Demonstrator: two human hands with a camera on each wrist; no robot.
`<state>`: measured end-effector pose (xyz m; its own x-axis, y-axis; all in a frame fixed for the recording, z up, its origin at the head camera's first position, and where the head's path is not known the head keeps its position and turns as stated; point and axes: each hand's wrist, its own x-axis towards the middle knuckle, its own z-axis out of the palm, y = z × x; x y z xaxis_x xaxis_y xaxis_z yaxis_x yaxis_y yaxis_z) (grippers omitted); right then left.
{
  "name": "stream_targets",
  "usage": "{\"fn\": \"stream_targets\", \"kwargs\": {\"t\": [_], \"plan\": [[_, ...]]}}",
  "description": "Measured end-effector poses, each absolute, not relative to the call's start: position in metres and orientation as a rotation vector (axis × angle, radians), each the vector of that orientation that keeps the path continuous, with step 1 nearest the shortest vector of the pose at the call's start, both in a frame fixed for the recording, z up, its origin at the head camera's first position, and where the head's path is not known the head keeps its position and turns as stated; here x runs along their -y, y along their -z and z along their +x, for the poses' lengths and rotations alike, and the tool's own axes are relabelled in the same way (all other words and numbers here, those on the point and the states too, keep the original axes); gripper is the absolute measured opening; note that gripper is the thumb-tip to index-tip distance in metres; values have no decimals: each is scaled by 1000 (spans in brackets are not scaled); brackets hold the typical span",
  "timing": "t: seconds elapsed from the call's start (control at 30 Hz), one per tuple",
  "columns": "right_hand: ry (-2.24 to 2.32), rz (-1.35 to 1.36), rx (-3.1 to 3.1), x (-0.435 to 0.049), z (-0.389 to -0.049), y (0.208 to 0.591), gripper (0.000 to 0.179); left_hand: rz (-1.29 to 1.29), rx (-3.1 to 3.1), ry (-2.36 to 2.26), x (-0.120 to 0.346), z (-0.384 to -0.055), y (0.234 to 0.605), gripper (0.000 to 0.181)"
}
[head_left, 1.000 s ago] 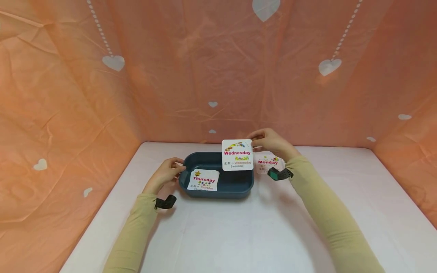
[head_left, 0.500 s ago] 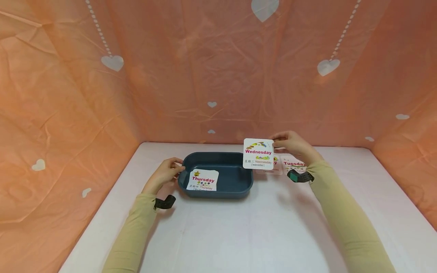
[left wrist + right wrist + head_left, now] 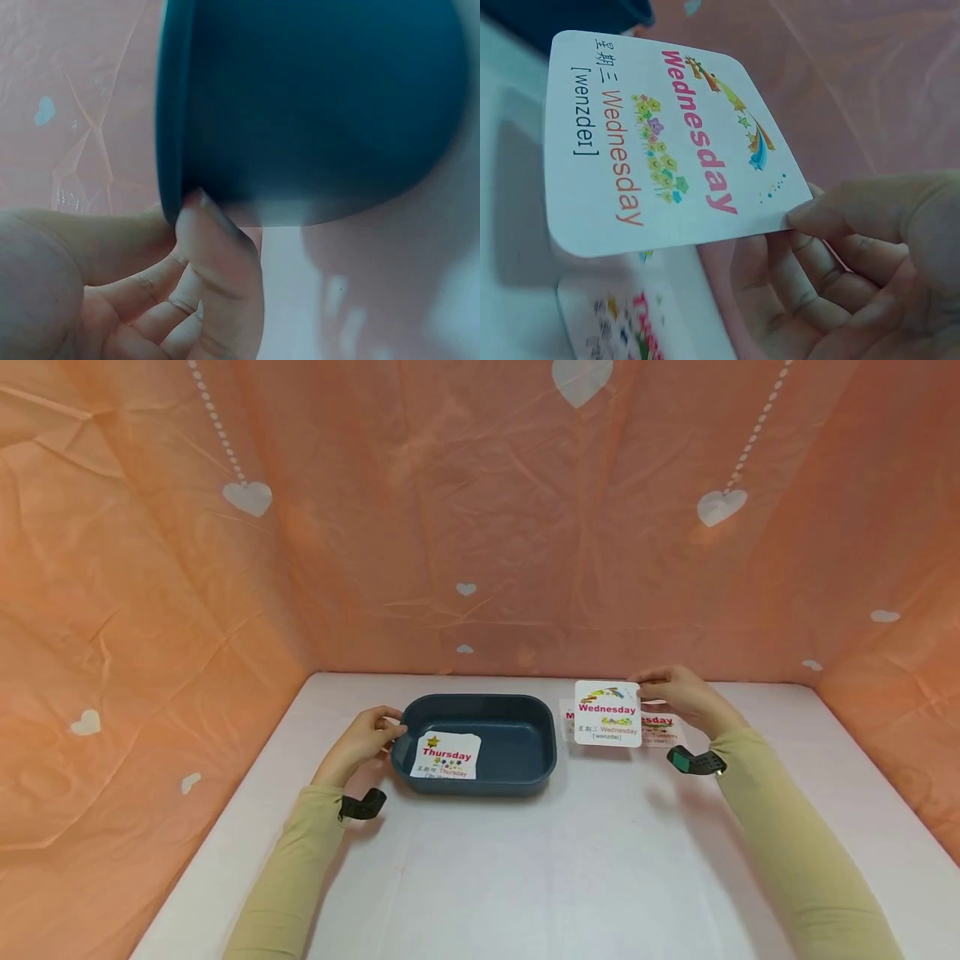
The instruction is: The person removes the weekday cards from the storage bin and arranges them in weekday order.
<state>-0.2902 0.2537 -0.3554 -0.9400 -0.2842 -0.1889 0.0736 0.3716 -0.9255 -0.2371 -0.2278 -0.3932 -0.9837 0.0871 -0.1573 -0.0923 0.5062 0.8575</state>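
One card in the R grip (image 3: 678,695) rn: it's pinching the Wednesday card (image 3: 606,718) near its upper right corner (head view), thumb on the printed face, fingers underneath. Card's up in the air over the white counter (image 3: 480,877), right of the tray, print facing the head cam. L grip (image 3: 365,739) is pinching the rim of the navy tray (image 3: 480,787) at its left end, prob just steadying it.

Under the Wednesday card, partly covered in the head view: the Monday card (image 3: 568,731) (barely more than the M shows) and the Tuesday card (image 3: 663,735), both on the counter. Thursday card (image 3: 447,756) is in the tray, left half, bottom edge hidden by the front wall. Orange backdrop (image 3: 472,552) w/ hearts behind.

Step in hand imo = laying out Wednesday w/ the other two. If it's a row in day order, next move prob calls for reaching past Tuesday's right edge, lowering the card flat & letting go w/o nudging the others.
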Motion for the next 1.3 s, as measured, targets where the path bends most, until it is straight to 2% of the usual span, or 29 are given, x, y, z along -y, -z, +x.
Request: {"fn": "stream_targets", "kwargs": {"t": [0.57,1.13,1.3], "plan": [[1474,-191,-2403,-307,-281,373,43,-31,-2571,-1456,226,-237,394,37],[1435,-57,-2479,-357,-284,381,49,-64,-2556,-1479,226,-236,392,36],[1509,22,-2475,-369,-283,388,45,-61,-2555,-1491,226,-237,394,36]]}}
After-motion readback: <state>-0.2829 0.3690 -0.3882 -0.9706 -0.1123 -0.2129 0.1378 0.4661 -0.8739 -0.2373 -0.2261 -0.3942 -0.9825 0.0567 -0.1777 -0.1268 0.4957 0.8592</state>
